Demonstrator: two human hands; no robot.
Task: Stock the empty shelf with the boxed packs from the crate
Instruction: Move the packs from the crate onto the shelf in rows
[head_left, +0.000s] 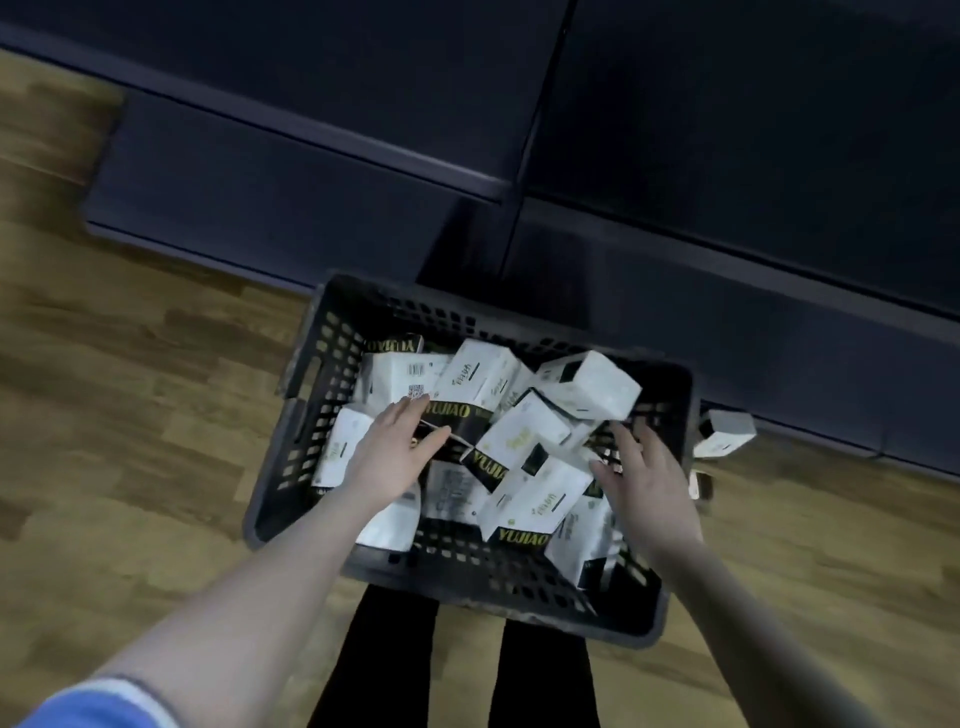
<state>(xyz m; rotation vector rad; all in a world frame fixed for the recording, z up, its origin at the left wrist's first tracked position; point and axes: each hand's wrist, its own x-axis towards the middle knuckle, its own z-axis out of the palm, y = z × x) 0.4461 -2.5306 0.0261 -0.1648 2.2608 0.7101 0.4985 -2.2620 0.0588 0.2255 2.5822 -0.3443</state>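
A dark slotted plastic crate (322, 374) sits on the wood-plank floor (130, 405), right in front of the person's dark trouser legs (540, 670) and just near of the dark shelf unit (311, 171). Inside it, white boxed packs (524, 431) with black bands and gold lettering lie jumbled at many angles, some leaning on each other. One more white pack (724, 434) lies outside the crate, just beside its right wall at the foot of the shelving.

Both bare arms reach down into the crate. The left hand (400, 447) has straight, spread fingers lying over a black-banded pack on the left side; its grip is not closed on anything. The right hand (644, 473) is also spread, fingers loose, over the packs at the crate's right side, holding nothing. A blue sleeve (98, 706) shows at the near left corner.
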